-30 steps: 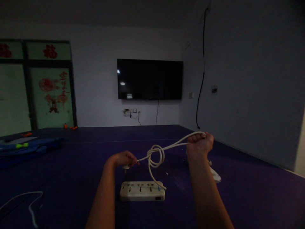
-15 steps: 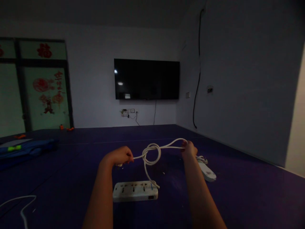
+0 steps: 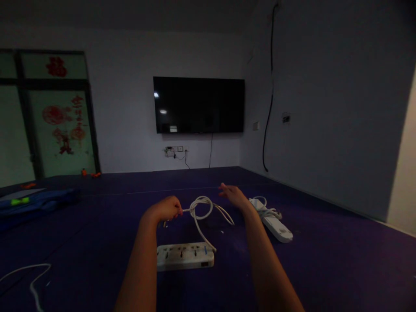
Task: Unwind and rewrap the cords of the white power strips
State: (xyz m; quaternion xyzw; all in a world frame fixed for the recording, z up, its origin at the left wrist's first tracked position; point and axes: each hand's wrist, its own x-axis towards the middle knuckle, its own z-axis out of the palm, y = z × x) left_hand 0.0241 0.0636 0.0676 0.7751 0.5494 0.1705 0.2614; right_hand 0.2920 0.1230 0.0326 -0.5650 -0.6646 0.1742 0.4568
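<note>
A white power strip point(image 3: 185, 256) lies on the dark purple surface in front of me. Its white cord point(image 3: 196, 220) rises from the right end and is looped into a coil above the strip. My left hand point(image 3: 168, 209) pinches the cord at the coil's left side, and the plug's prongs show just under that hand. To the right of the coil, my right hand point(image 3: 232, 194) is raised with its fingers apart, holding nothing. The cord's bent end droops below these fingers, not touching them.
A second white power strip point(image 3: 277, 227) with its cord bundled lies beyond my right forearm. Another white cable point(image 3: 34, 281) curves at the lower left. Blue cloth point(image 3: 48, 200) lies at the far left. A television point(image 3: 199, 105) hangs on the far wall.
My right hand has let go of the cord's folded end and moved left and up. That end has sagged down. My left hand keeps its pinch on the cord.
</note>
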